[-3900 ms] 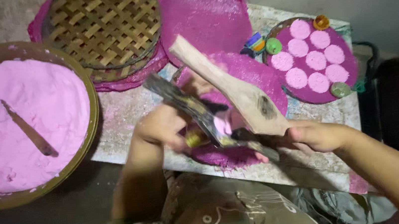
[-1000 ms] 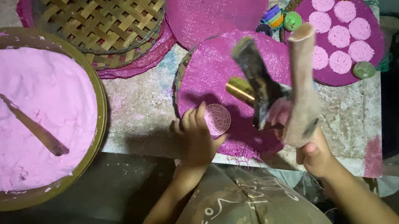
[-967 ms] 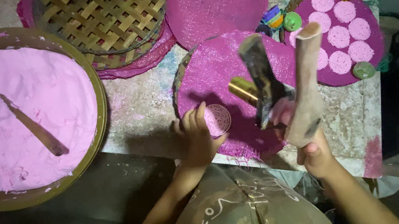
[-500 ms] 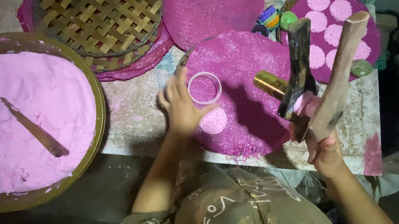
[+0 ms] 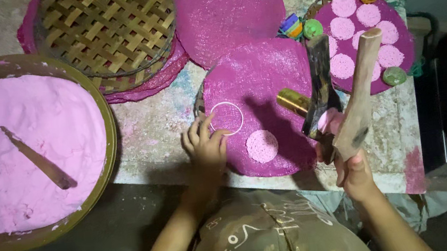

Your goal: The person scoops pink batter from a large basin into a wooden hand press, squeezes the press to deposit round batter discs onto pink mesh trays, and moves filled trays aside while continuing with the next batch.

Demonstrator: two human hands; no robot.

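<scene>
My left hand [image 5: 204, 144] rests on the edge of a magenta mesh mat [image 5: 263, 81], fingertips on a thin white ring mould [image 5: 226, 118] that lies flat on the mat. Just right of the ring lies one round pink cake [image 5: 262, 146]. My right hand [image 5: 352, 169] holds a wooden paddle [image 5: 362, 90] upright, together with a dark flat blade [image 5: 320, 83] that has pink dough at its base. A brass cylinder [image 5: 292, 101] lies on the mat next to the blade.
A big brown basin [image 5: 91, 95] of pink dough with a wooden stick [image 5: 40, 163] fills the left. A woven bamboo tray [image 5: 106, 32] lies at the back. A tray [image 5: 392, 33] of several pink cakes sits at the right, by small coloured moulds [image 5: 311, 27].
My left hand lifted the ring off a freshly shaped pink cake and set it down further left on the mat. My right hand swung the paddle and blade to the right and upright.
</scene>
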